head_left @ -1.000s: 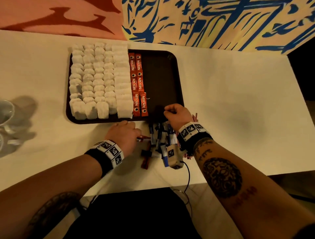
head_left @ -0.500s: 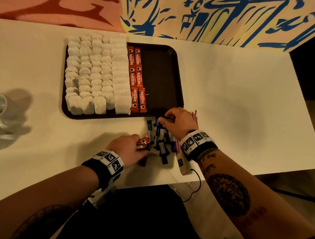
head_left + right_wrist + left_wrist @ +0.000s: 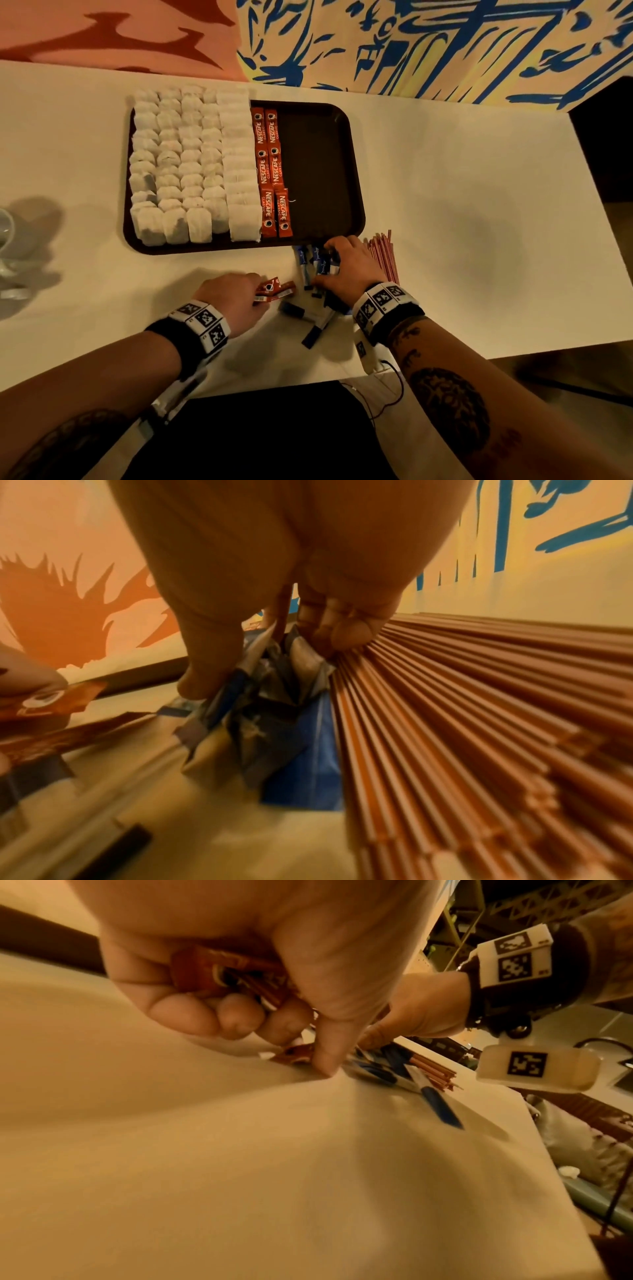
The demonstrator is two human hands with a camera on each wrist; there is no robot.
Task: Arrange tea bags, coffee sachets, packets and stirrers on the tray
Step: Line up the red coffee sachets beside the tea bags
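A dark brown tray (image 3: 346, 144) holds rows of white tea bags (image 3: 191, 164) on its left and red Nescafe sachets (image 3: 270, 171) beside them. My left hand (image 3: 239, 298) grips a bunch of red coffee sachets (image 3: 274, 289) just in front of the tray; in the left wrist view the sachets (image 3: 236, 972) sit under curled fingers. My right hand (image 3: 346, 267) pinches a cluster of blue-and-white packets (image 3: 317, 263), with thumb and fingers closed round the packets (image 3: 270, 669). Red stirrers (image 3: 382, 253) lie right of that hand; the same stirrers (image 3: 462, 723) fill the right wrist view.
More blue packets (image 3: 311, 322) lie loose near the white table's front edge (image 3: 274, 387). A glass cup (image 3: 5, 229) stands at the far left. The tray's right half is bare. A painted wall (image 3: 411, 44) rises behind the table.
My left hand has picked red sachets off the table and drawn back left. My right hand has dropped from the tray's front rim onto the blue packets and closed round them.
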